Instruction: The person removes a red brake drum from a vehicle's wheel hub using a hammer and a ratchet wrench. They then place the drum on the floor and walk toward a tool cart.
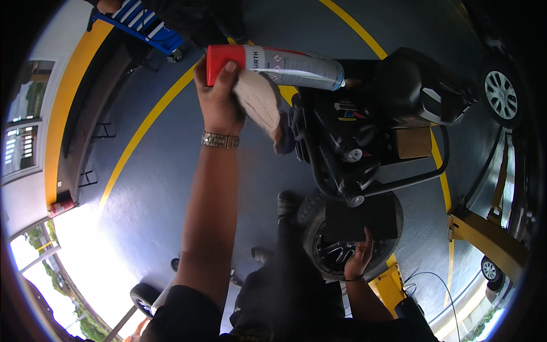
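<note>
My left hand (219,94) is raised at the upper middle, closed round the red end of a grey-and-red spray can (296,68). The can lies nearly level, its narrow white tip pointing right. A whitish, stained rag (259,100) hangs below the can from the same hand. Lower right, my right hand (359,259) has its index finger stretched up over the lower edge of a flat black rectangular thing (362,216). I see no grip on it, though some fingers are hidden. That black thing covers part of a wheel with a tyre (313,242).
A black machine with tubular bars (347,148) stands to the right, carrying a small brown box (414,142). A yellow lift arm (487,239) and a parked car's wheel (501,95) are farther right. Upper left are a blue trolley (142,25) and another person's hand (108,5).
</note>
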`<state>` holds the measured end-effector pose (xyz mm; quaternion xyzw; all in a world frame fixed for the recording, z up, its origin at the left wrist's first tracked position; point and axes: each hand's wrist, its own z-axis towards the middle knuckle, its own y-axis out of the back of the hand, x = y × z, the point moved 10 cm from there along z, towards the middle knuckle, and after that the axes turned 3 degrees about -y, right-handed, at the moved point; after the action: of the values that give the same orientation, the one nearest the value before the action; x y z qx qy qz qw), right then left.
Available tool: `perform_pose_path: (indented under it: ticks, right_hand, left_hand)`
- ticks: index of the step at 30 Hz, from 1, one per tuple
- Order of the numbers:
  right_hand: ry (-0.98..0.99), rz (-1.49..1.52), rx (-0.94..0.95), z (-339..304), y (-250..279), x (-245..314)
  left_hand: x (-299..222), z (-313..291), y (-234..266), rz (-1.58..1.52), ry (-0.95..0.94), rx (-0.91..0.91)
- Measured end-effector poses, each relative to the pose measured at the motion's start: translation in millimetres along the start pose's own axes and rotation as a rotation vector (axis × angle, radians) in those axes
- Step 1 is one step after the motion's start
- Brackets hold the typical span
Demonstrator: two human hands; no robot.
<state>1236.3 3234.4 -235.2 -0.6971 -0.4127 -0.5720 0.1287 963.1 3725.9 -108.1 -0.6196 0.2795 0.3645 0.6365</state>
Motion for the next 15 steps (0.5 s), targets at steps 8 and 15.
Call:
perform_pose_path:
  ticks: [8, 15]
  right_hand:
    - [-0.249, 0.067, 0.783, -58.0, -125.9, -34.3]
    - [-0.415, 0.240, 0.820, -92.6, -174.8, 49.5]
  left_hand:
    - [-53.3, -186.9, 216.2, 0.292, 0.463, -0.341]
    - [-24.1, -333.1, 250.6, 0.206, 0.850, -0.482]
